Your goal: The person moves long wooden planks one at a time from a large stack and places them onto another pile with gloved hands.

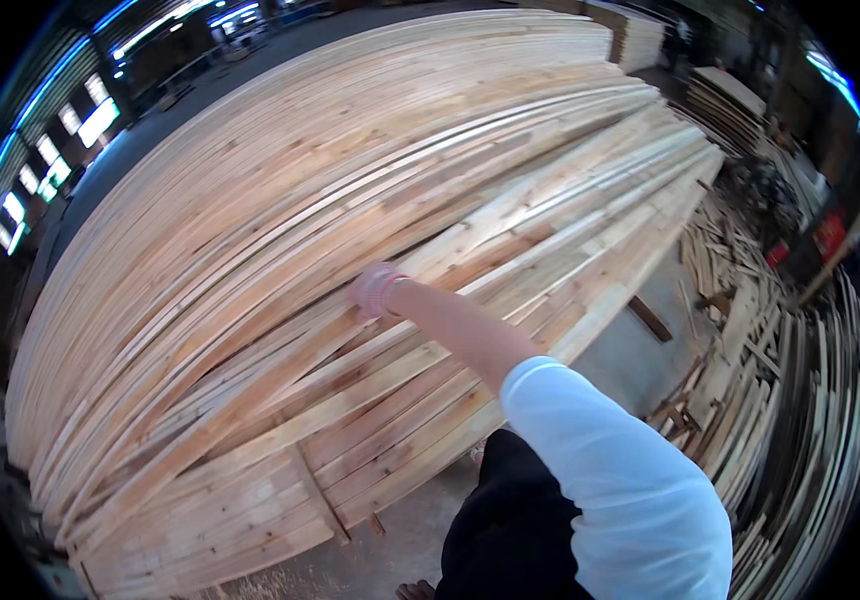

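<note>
Head view: one arm was seen reaching out from the lower right over a big pile of wood.
Sleeve: a white sleeve (610,480) was worn down to the elbow, and the forearm beyond it was bare.
Floor: grey concrete (410,545) was shown below the pile, by the person's dark clothing.
Right hand: the right hand (375,290), in a pink glove, was laid on the top of the stack, well out at arm's length.
Fingers: they were blurred and curled over the wood; whether a plank was gripped or only touched could not be told.
Left hand: it was not seen anywhere.
Planks: the pale planks (280,250) were stacked lengthwise in many layers, probably so that single pieces could be slid off the top; the plank under the hand lay slightly askew on the neat rows.
Cross piece: a short batten (322,495) was fixed across the lower boards, apparently to hold them together.
Offcuts: loose strips and scraps (750,340) were heaped at the right, apart from the stack.
Far end: more stacked wood (640,35) and lit windows (98,120) were made out at the back of the shed.
</note>
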The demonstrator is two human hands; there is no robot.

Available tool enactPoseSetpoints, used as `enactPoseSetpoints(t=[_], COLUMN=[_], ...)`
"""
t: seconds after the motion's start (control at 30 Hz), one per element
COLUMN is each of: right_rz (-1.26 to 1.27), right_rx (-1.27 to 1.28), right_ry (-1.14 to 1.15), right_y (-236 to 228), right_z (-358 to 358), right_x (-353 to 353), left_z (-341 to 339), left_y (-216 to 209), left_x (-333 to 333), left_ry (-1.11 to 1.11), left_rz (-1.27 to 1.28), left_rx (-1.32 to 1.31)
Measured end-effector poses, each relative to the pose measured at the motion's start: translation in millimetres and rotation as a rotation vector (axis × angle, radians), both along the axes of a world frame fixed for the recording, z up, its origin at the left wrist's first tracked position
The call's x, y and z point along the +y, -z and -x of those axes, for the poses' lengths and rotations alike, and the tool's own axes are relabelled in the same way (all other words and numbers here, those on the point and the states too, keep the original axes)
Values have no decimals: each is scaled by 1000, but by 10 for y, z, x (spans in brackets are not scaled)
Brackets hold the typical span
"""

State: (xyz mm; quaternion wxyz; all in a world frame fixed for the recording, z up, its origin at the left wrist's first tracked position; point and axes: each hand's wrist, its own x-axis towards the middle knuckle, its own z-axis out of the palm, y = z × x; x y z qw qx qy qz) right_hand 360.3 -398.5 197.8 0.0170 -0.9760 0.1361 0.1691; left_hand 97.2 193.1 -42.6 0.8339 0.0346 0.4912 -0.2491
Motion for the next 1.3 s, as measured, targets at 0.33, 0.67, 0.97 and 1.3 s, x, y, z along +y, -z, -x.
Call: enactPoseSetpoints(t=[0.33, 0.67, 0.97, 1.3], right_rz=[46, -705, -600, -148], right_rx=[-176, 283, 260, 511], right_ry=[-74, 113, 436, 593], right_y=[-306, -71, 781, 929], right_z=[919, 2431, 3746, 5705], right_x=[789, 2045, 1835, 845], left_z=[-441, -657, -685, -581], left_y=[-764, -1549, -1395, -1388], left_x=[-439, -728, -563, -277], left_ry=[39, 232, 14, -7], left_rz=[-218, 38, -102, -16], left_rx=[-358, -763, -520, -571])
